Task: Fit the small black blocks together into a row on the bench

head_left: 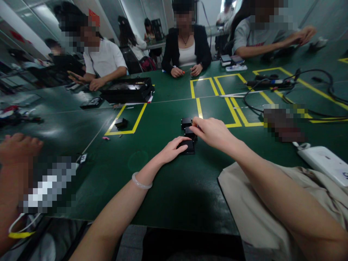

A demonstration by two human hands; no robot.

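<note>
Green table (163, 195), head view | three black pieces (189, 133) lined up front-to-back mid-table | left hand (173, 149) over nearest, right hand (212, 132) at farther two; whether either grips: cannot tell | step, probably: aligning; next calls for steady fingertips

From the black blocks (187, 148) at centre, I could slide my left hand (172, 149) leftward over bare green tabletop (106, 174); a blurred device (50, 183) and a neighbour's hand (20, 148) stop me at the left edge; a long black case (127, 90) bars the upper left. Straight up, a lane runs to the opposite person's hands (176, 72); rightward, cabled black gear (272, 83) and a white device (326, 165) crowd my right hand's (210, 133) way.
</note>
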